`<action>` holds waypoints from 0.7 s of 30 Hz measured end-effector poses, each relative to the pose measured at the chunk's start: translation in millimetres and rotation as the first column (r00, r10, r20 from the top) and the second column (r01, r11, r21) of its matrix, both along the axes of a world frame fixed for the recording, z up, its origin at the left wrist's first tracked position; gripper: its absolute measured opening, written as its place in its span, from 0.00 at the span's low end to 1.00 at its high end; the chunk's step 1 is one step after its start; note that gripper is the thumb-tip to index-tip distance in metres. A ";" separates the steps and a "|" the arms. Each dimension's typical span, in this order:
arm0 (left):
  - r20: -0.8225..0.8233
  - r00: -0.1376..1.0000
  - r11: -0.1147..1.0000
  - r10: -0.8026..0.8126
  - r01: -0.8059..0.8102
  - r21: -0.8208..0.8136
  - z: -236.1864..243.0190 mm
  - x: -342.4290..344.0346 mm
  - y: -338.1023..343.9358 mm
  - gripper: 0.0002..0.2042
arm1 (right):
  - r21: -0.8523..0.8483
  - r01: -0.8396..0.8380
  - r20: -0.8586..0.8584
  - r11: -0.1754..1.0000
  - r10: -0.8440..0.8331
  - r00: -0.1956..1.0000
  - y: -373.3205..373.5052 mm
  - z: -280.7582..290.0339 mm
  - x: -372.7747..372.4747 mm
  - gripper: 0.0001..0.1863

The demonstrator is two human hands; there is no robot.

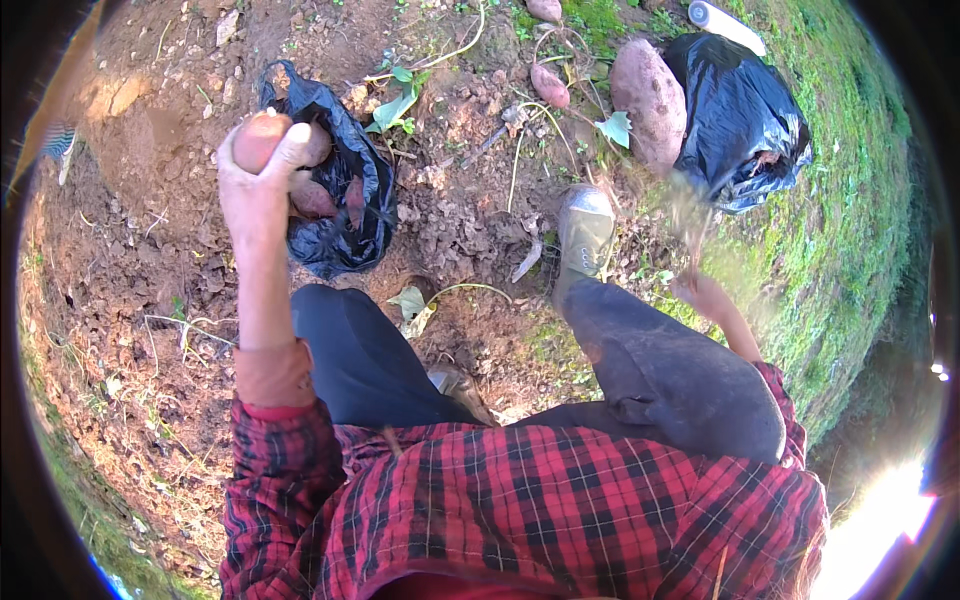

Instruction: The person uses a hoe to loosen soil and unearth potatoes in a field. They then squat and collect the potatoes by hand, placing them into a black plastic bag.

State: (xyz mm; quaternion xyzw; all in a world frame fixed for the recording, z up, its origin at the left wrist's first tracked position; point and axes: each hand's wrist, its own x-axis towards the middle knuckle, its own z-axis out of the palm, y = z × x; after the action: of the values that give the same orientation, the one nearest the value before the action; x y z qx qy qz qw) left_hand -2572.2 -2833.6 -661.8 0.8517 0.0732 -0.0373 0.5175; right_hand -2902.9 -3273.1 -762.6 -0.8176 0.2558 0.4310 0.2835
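My left hand (255, 185) is closed around a reddish sweet potato (262, 138), held up over the left edge of an open black plastic bag (372, 205). Inside that bag lie more sweet potatoes (314, 199), partly hidden by its folds. Off to the right, beside my raised knee, my right hand (705, 297) has its fingers curled. A thin, brownish, stringy thing (690, 225) sticks up from it, too smeared by motion to name.
A large sweet potato (650, 108) lies against a second black plastic bag (742, 120) at the far right. Behind it is a white cylinder (727, 27). A small sweet potato (549, 86) lies among vines. Grass (850, 210) borders the bare soil (130, 240) on the right.
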 end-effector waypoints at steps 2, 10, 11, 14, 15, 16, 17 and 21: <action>-0.090 0.993 0.921 -0.081 0.108 0.374 -22.9 16.6 26.7 0.36 | -0.162 -0.473 -0.418 0.866 0.374 0.828 -10.0 21.3 14.2 0.29; -0.416 0.880 0.869 -0.228 0.377 0.321 -94.0 -35.9 43.0 0.27 | -0.200 -0.159 0.716 0.967 0.255 0.650 87.1 15.9 283.8 0.16; -0.414 0.878 0.873 -0.240 0.382 0.303 -92.3 -37.1 31.7 0.26 | -0.399 -0.187 0.762 0.898 0.438 0.477 93.5 -17.2 301.6 0.15; -0.379 0.900 0.862 -0.215 0.357 0.360 -68.3 -43.4 16.5 0.24 | -0.425 -0.293 0.516 0.857 0.495 0.699 106.7 -70.1 331.5 0.15; -0.326 0.928 0.852 -0.181 0.313 0.420 -56.7 -47.0 6.2 0.23 | -0.343 -0.312 0.513 0.886 0.455 0.728 104.9 -74.5 332.4 0.15; -0.216 0.962 0.876 -0.166 0.245 0.416 -46.5 -51.4 1.8 0.23 | -0.249 -0.258 0.559 0.933 0.356 0.748 120.0 -62.7 326.4 0.14; -0.099 0.983 0.904 -0.155 0.182 0.388 -38.1 -54.1 -10.9 0.23 | -0.048 -0.105 0.604 0.993 0.113 0.789 131.9 -48.4 316.5 0.12; -0.216 0.903 0.910 -0.372 0.400 0.106 -17.7 -62.0 -84.0 0.31 | 0.896 0.198 0.166 0.397 -0.714 0.680 167.0 1.3 273.4 0.12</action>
State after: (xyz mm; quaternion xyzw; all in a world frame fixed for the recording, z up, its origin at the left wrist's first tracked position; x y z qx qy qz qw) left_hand -2634.2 -2917.7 -679.5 0.8776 -0.0453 -0.2154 0.4259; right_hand -2629.5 -3106.1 -761.3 -0.5578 0.1586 0.1516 0.8004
